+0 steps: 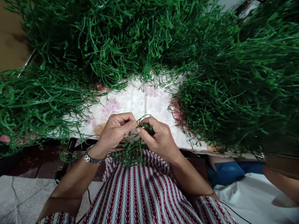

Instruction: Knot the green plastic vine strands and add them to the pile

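Over the near edge of the table, my left hand point(119, 129) and my right hand point(158, 133) meet, thumb tips almost touching. Each pinches the same small bunch of thin green plastic-looking stems point(133, 152). Its branched ends hang down between my wrists, in front of my striped clothing. One thin stem loops up above the fingertips. My right fingers curl round part of the bunch; exactly where each fingertip grips is hidden. A metal watch point(92, 158) is on my left wrist.
Large heaps of similar green stems point(130, 34) cover the back, left and right of the table. Between them shows a flowered white tablecloth point(135, 99). Another person's arm point(281, 183) and blue and white clothing point(230, 172) are close on the right.
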Tool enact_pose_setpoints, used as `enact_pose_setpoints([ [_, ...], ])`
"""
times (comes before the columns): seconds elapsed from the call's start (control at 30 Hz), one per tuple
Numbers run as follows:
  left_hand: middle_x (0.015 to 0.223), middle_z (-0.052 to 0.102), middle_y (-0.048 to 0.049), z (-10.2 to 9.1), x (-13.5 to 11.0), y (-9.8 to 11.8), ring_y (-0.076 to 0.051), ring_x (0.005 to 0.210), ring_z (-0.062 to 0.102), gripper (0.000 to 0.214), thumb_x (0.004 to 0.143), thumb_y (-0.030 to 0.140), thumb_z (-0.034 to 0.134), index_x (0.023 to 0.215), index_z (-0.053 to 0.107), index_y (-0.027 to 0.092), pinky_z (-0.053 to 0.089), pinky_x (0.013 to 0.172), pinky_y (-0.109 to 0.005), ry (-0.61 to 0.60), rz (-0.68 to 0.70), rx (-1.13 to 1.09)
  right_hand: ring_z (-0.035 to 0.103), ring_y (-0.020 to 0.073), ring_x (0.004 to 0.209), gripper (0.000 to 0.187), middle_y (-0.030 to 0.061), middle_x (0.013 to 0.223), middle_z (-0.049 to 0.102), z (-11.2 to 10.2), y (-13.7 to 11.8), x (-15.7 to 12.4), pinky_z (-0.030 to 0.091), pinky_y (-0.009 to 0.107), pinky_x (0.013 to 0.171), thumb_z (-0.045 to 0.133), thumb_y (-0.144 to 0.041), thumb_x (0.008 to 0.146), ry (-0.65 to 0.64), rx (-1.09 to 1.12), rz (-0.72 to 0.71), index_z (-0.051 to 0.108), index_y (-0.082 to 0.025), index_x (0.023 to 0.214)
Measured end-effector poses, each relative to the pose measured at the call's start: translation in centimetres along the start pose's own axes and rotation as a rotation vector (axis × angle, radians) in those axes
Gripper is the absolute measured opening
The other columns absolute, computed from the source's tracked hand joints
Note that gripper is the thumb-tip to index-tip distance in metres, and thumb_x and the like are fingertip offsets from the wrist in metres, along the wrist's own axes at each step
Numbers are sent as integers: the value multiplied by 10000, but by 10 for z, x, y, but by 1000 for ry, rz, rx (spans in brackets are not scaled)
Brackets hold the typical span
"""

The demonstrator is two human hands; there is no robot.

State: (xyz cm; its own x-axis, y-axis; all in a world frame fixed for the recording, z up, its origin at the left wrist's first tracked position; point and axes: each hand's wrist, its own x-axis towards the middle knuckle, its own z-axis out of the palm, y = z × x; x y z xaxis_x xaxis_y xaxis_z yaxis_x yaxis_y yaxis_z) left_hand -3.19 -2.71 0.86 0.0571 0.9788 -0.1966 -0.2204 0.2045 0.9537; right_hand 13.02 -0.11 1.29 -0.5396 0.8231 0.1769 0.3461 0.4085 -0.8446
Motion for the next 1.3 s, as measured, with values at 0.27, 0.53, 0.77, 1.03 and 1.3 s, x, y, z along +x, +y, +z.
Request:
enact_pose_setpoints([
  [0.27,531,418,34,-1,3,2,-43,430,318,215,734,286,660,607,573,136,187,417,-214,-6,-61,-139,378,55,524,154,-44,615,456,-3,12,4,308,185,505,562,-293,841,-41,481,176,559,-146,798],
  [0.53,530,379,40,-1,8,-3,-53,479,281,192,713,129,566,533,499,136,174,451,-226,107,76,56,340,58,468,250,-38,578,449,3,20,2,263,193,445,623,-397,786,-52,801,277,564,-156,755],
  [0.77,542,412,30,-1,11,4,-37,465,287,209,738,257,642,597,577,118,156,443,-218,20,39,-67,343,55,459,265,-47,559,437,1,21,8,285,190,448,605,-414,803,-25,712,258,571,-154,765],
  [1.03,544,560,-8,2,15,11,-10,367,325,194,659,271,691,598,607,107,188,374,-171,60,-149,-241,562,106,669,139,30,801,633,-1,13,9,431,217,618,545,-150,841,248,-116,-217,577,-159,976],
  [1.3,622,563,-5,5,9,4,-39,421,378,139,747,230,579,704,663,128,256,392,-191,70,-28,-101,620,127,718,124,56,795,674,-4,13,9,460,222,642,492,-120,852,205,-355,-356,593,-136,922],
])
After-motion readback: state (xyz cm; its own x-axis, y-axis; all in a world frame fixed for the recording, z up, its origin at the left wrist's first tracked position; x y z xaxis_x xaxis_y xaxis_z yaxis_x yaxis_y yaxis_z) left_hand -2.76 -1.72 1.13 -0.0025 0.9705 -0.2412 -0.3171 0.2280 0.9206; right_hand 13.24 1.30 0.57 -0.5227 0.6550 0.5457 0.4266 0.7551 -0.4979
